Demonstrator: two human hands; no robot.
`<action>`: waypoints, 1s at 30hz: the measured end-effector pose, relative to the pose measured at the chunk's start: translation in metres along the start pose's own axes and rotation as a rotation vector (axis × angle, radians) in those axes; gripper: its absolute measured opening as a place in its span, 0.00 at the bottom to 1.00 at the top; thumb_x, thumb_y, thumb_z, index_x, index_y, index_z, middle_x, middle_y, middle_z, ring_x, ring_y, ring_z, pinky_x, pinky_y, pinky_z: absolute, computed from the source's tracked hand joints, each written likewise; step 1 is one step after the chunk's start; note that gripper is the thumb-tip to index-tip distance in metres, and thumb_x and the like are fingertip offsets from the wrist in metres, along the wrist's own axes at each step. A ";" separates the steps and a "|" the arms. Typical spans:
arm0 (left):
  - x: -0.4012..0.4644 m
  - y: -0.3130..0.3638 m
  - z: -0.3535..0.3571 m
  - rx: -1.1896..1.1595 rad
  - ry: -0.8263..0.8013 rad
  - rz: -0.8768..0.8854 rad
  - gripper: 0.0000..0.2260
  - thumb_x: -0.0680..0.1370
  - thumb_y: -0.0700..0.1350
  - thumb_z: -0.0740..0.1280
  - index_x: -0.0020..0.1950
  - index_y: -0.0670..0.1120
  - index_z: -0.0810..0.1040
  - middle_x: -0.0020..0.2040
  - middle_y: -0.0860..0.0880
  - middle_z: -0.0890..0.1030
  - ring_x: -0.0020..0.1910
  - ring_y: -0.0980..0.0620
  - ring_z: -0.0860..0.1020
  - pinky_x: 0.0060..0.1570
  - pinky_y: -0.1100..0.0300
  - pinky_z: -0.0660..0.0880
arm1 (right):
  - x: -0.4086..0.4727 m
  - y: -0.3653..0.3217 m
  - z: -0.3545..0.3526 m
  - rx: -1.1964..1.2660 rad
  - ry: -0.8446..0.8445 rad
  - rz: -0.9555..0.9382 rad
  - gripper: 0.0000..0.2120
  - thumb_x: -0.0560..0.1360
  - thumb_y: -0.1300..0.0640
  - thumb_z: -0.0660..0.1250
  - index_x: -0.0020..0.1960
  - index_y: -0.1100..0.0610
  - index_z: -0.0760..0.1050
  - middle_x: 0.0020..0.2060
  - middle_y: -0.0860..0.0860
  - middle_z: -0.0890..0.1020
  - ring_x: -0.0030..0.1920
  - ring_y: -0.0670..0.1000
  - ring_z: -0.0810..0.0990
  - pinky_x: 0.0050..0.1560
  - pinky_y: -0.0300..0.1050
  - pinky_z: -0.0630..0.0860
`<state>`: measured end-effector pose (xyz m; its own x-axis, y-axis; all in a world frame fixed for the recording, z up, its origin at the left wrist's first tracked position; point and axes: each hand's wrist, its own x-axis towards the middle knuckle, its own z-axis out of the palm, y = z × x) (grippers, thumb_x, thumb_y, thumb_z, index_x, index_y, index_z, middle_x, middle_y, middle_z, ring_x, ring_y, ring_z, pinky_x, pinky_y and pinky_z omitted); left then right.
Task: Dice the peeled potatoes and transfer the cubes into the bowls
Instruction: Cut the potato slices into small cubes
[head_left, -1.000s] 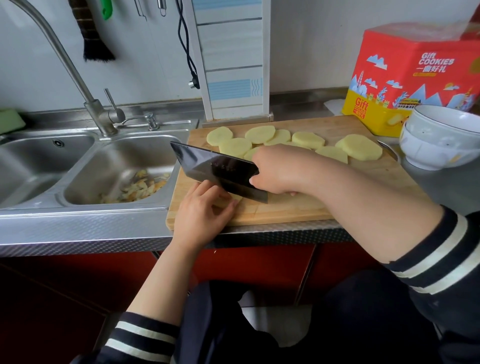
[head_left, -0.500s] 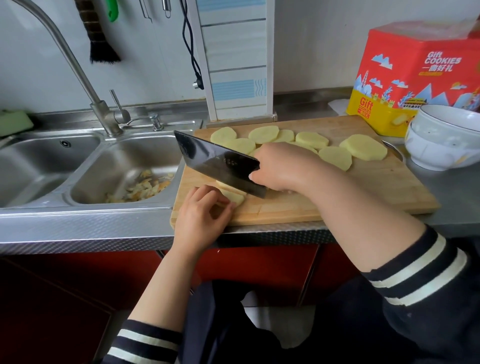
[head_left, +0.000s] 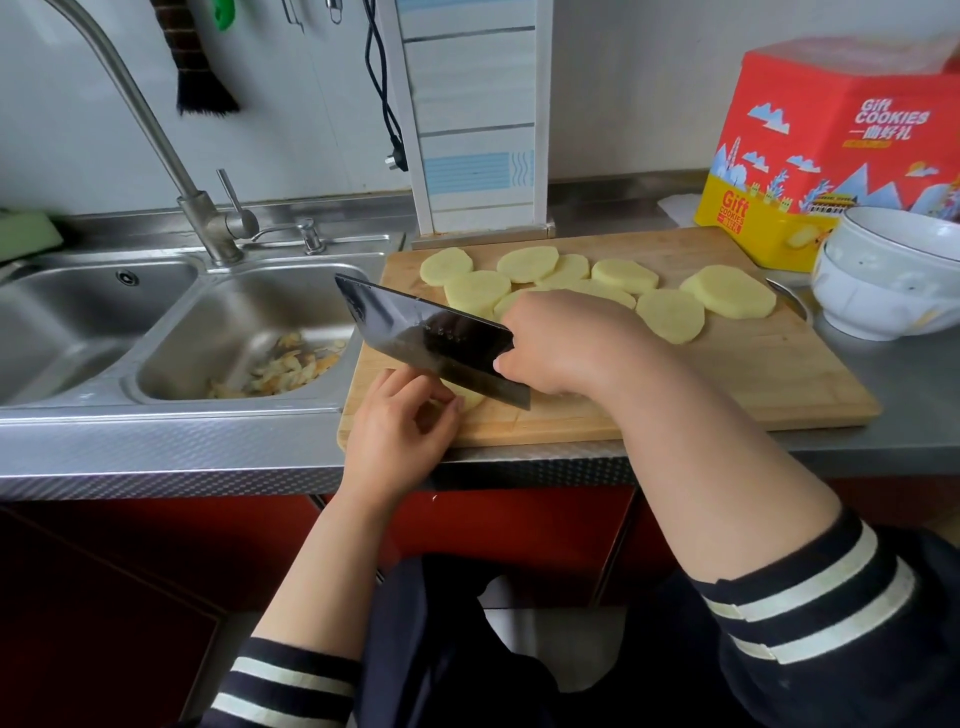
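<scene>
A rectangular pale wooden cutting board (head_left: 727, 384) lies on the steel table (head_left: 914, 410), its left edge just beside the right basin of a double stainless-steel sink (head_left: 171, 332); the board serves as the landmark for all positions below.

The right hand (head_left: 561, 343) is above the board's centre, fingers curled round the handle of a broad dark-bladed cleaver (head_left: 431, 338); the handle itself is hidden inside the grip; the blade extends toward the board's left edge, its cutting edge down on the board's near-left area.

The left hand (head_left: 400, 431) is at the board's near-left corner; its curled fingertips press on a pale yellow potato piece (head_left: 470, 397) that lies directly against the blade; most of this piece is hidden by the fingers and the blade.

Round, flat, pale yellow potato slices (head_left: 727, 291) lie in a loose row along the board's far half, several overlapping, some partly hidden behind the right hand.

Stacked white ceramic bowls (head_left: 883, 280) stand on the table just beyond the board's far-right corner; a red and yellow cookie tin (head_left: 810, 150) stands behind the board's far-right edge, behind the bowls.

Left of the board, the right sink basin holds vegetable peelings (head_left: 280, 369); a curved steel tap (head_left: 156, 135) rises behind the sink.

Both forearms are bare; dark sleeves with pale stripes (head_left: 810, 608) are pushed up.
</scene>
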<state>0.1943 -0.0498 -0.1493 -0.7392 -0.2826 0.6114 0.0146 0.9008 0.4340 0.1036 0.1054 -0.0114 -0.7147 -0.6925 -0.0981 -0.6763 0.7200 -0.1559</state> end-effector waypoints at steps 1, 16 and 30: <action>0.000 0.000 0.000 -0.003 0.002 0.007 0.09 0.75 0.49 0.67 0.39 0.45 0.79 0.42 0.54 0.77 0.43 0.54 0.71 0.39 0.69 0.65 | 0.001 0.000 0.001 -0.005 -0.006 0.003 0.12 0.79 0.55 0.62 0.36 0.54 0.68 0.33 0.51 0.75 0.31 0.51 0.73 0.28 0.41 0.63; -0.004 0.000 -0.001 0.002 0.052 0.012 0.09 0.75 0.49 0.68 0.41 0.44 0.80 0.43 0.51 0.79 0.45 0.52 0.73 0.42 0.67 0.68 | 0.010 -0.014 0.020 0.067 0.106 0.015 0.08 0.80 0.52 0.60 0.45 0.54 0.71 0.35 0.50 0.75 0.34 0.51 0.74 0.29 0.42 0.64; -0.005 0.000 -0.004 0.010 0.028 -0.003 0.06 0.74 0.42 0.74 0.40 0.43 0.79 0.41 0.55 0.73 0.40 0.54 0.71 0.38 0.72 0.64 | -0.006 -0.009 0.007 0.045 0.009 -0.003 0.08 0.78 0.54 0.62 0.40 0.53 0.71 0.34 0.51 0.76 0.33 0.52 0.75 0.30 0.42 0.66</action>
<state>0.2007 -0.0498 -0.1502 -0.7199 -0.2939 0.6288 0.0058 0.9033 0.4289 0.1153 0.1028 -0.0162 -0.7141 -0.6943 -0.0891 -0.6701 0.7149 -0.1999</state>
